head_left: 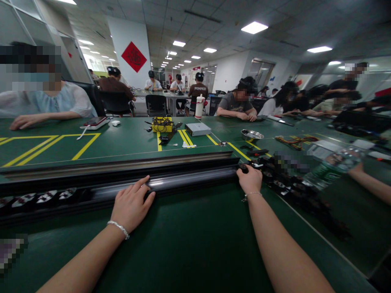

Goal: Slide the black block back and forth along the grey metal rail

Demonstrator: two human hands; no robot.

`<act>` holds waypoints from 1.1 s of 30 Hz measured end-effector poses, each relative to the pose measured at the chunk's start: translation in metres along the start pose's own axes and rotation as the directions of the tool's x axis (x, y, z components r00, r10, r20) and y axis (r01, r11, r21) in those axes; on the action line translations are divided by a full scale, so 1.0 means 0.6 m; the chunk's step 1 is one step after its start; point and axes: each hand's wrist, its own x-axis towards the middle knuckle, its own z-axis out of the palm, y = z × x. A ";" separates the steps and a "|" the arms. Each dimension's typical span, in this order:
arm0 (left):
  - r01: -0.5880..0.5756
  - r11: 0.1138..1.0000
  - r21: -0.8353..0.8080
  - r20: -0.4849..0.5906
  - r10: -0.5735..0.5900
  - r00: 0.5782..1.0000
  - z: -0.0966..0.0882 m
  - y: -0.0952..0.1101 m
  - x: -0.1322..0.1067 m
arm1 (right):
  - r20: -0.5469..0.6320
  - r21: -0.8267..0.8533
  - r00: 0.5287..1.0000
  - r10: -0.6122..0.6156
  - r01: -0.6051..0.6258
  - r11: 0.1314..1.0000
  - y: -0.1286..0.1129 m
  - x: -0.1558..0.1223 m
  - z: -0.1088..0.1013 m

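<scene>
A long black channel point(195, 178) with a glossy inner surface lies across the green table in front of me. My left hand point(131, 203) rests on its near edge, fingers spread over the shiny part. To the left of that hand, several black pieces with white-and-dark faces point(46, 198) sit in a row inside the channel. At the channel's right end, my right hand point(250, 179) pinches a small black part point(243, 167), mostly covered by the fingers. Behind the channel runs a second long strip point(122, 165), dark with a pale band.
Right of my right hand lies a heap of black parts point(284, 179), with a plastic bottle point(332, 167) beside it. Farther back are a metal bowl point(252, 134), a grey box point(198, 129), a yellow box with cables point(161, 124) and a white tumbler point(199, 108). People sit around the tables.
</scene>
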 end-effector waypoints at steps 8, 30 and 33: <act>0.001 1.000 0.012 0.008 -0.001 1.000 0.000 -0.001 0.000 | 0.023 -0.033 1.000 0.013 -0.012 0.999 -0.006 -0.002 -0.005; -0.005 1.000 0.005 -0.017 0.005 1.000 0.003 -0.002 -0.001 | 0.000 -0.050 1.000 0.006 -0.006 0.999 -0.006 0.000 -0.004; -0.002 1.000 0.002 -0.008 0.002 1.000 0.001 -0.001 0.000 | -0.006 -0.053 1.000 -0.010 0.010 0.999 -0.005 0.001 -0.004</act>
